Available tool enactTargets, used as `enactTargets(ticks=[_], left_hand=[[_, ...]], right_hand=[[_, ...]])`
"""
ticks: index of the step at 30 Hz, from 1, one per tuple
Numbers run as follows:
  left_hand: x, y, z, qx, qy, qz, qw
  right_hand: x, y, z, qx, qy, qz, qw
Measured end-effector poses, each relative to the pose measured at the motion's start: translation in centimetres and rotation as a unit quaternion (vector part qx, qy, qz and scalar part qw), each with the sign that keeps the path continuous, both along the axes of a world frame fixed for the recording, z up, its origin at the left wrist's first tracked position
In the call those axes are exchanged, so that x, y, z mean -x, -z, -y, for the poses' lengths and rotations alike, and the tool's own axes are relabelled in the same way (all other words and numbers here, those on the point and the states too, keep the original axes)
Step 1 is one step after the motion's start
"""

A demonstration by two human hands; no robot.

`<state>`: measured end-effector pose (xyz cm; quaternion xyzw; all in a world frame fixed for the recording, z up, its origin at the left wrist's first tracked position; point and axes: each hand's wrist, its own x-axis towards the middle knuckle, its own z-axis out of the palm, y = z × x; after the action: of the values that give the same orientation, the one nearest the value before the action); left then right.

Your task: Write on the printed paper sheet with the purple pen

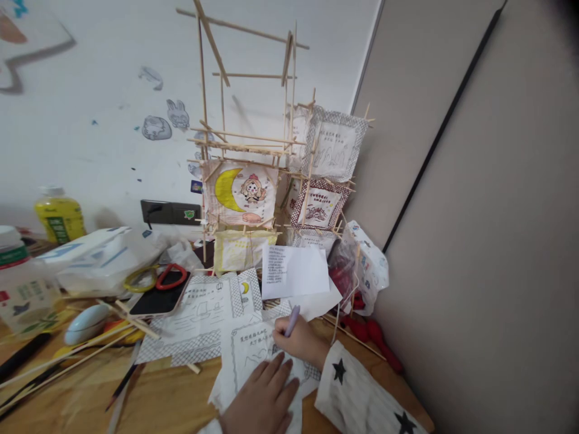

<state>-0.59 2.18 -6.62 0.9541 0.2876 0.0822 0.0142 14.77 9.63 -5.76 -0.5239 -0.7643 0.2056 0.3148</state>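
Note:
My right hand point(302, 340) is closed around a light purple pen point(292, 320), its lower end hidden by my fingers. The hand rests on a white paper sheet point(238, 357) with a patterned border, handwritten lines and a line drawing. Below it, my left hand point(265, 395) lies flat on the same sheet with its fingers stretched out. To the left are more drawn sheets point(205, 310), one with boats on water. Behind my right hand, a white sheet with several handwritten lines point(296, 272) leans against a wooden stick frame point(246, 144) hung with decorated paper panels.
On the left stand a yellow drink bottle point(60, 216) and a white-capped bottle point(22, 283). A phone point(160, 296) lies under red-handled scissors point(172, 276), near a pale blue mouse point(85, 324) and wooden sticks. A plastic bag point(364, 265) sits by the grey panel at right.

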Motion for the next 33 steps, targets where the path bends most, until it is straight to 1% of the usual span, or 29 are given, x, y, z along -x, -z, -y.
enactTargets(ticks=[2,3,5,8,10,12,15,17,19,24,28,33], left_hand=[[0.0,0.5,-0.2,-0.001,0.006,0.003,1.0],[0.0,0.4,-0.1,0.002,0.007,0.002,1.0],[0.2,-0.4,0.2,0.015,0.003,-0.004,1.0],[0.4,-2.2,0.7,0.026,-0.004,-0.008,1.0],[0.4,-2.6,0.8,0.036,0.001,-0.012,0.999],[0.3,-2.1,0.6,0.043,0.002,-0.032,0.999],[0.2,-0.5,0.1,0.018,0.006,-0.012,1.0],[0.1,0.2,-0.1,0.009,0.015,-0.006,1.0],[0.2,0.4,-0.2,0.006,0.013,-0.005,1.0],[0.2,0.2,-0.1,0.007,0.009,-0.007,1.0],[0.3,0.6,-0.3,-0.001,0.017,0.003,1.0],[0.3,1.0,-0.4,-0.014,0.021,0.0,1.0]], right_hand=[[0.0,0.1,-0.1,-0.005,0.002,-0.008,1.0],[0.1,0.1,-0.1,-0.007,0.0,-0.012,1.0],[0.1,0.0,-0.1,-0.006,-0.008,-0.016,1.0],[0.2,-0.1,0.0,0.002,-0.009,-0.013,1.0],[0.2,-0.3,0.1,0.004,-0.004,-0.013,1.0],[0.2,-0.5,0.2,0.007,-0.004,-0.012,1.0],[0.3,-0.8,0.4,0.01,-0.014,-0.015,1.0],[0.3,-0.9,0.4,0.009,-0.017,-0.026,0.999],[0.3,-0.8,0.3,0.011,-0.013,-0.032,0.999],[0.2,-0.6,0.2,0.029,-0.001,-0.014,0.999],[0.2,-0.5,0.2,0.021,0.015,-0.021,0.999],[0.2,-0.4,0.2,0.024,0.014,-0.008,1.0]])
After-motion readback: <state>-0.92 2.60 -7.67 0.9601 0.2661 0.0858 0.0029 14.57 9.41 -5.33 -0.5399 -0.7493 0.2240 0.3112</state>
